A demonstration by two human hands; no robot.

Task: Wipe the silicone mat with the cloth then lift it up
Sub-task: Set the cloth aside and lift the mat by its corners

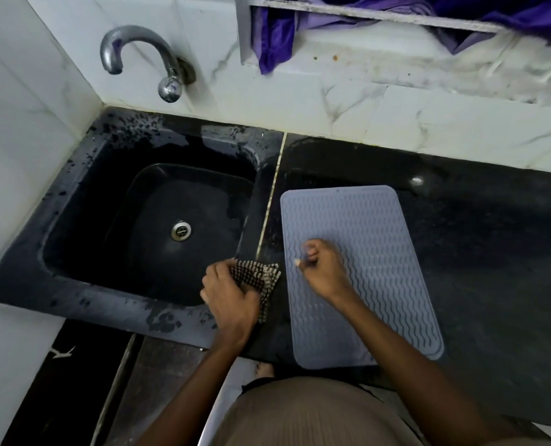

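- Black stone sink [84,201] is seen at far left, drain [181,231] at its middle, metal tap [145,59] on the white tiled wall above it.
- Checked cloth [257,278] is bunched and gripped in the left hand [227,299], fingers curled round it; it is held over the counter strip between sink and mat, just beside the mat's left edge, not on the mat.
- Grey-blue silicone mat [364,239] is laid flat on the dark counter [493,252], right of the sink, near edge about level with the counter's front.
- Right hand [321,268] is placed over the mat's left-middle, fingers curled in loosely, nothing seen held; whether it presses the mat or hovers above it cannot be told.
- Hands are apart, close together across the mat's left edge.
- Step judged: wiping stage, with no cloth contact on the mat at this moment; lift not yet done.
- Next move is judged to need the cloth brought right onto the ribbed surface and swept along it, the mat being held down so it does not slide; a free edge is needed for the lift after.
- Purple fabric [277,37] at top is cut off by the frame.
- Mat's near-left corner is hidden partly by the right forearm; wetness or dirt on the mat is not made out.
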